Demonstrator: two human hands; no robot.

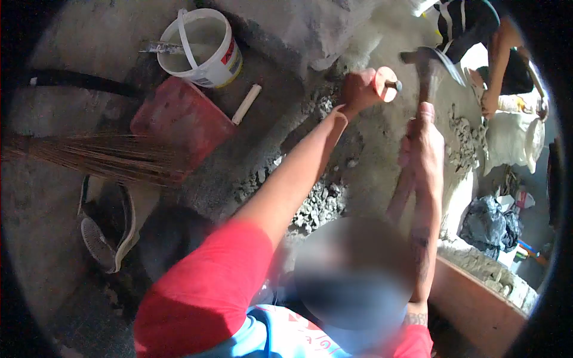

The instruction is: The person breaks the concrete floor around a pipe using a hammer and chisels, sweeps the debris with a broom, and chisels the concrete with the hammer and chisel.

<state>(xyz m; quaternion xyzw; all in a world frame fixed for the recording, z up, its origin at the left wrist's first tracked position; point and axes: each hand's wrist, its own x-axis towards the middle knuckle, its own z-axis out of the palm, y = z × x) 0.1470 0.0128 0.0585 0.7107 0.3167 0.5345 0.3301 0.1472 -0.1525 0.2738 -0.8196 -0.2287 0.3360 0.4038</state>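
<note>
My left hand (358, 92) is closed around a chisel with a round orange hand guard (384, 84); its dark struck end (396, 86) points to the right. My right hand (425, 140) grips the wooden handle of a hammer (426, 77), thumb along the handle. The hammer's metal head is raised beside the chisel, apart from it. The chisel's tip is hidden behind my left hand. Broken grey rubble (319, 206) lies on the rough concrete below my forearms.
A white bucket (230, 65) with a tool across its rim, a red dustpan (179, 119) and a stick broom (107, 155) lie left. Another person's hand (489, 104) is near a white sack (513, 143). Black plastic bags (486, 221) and a wooden board (477, 304) are right.
</note>
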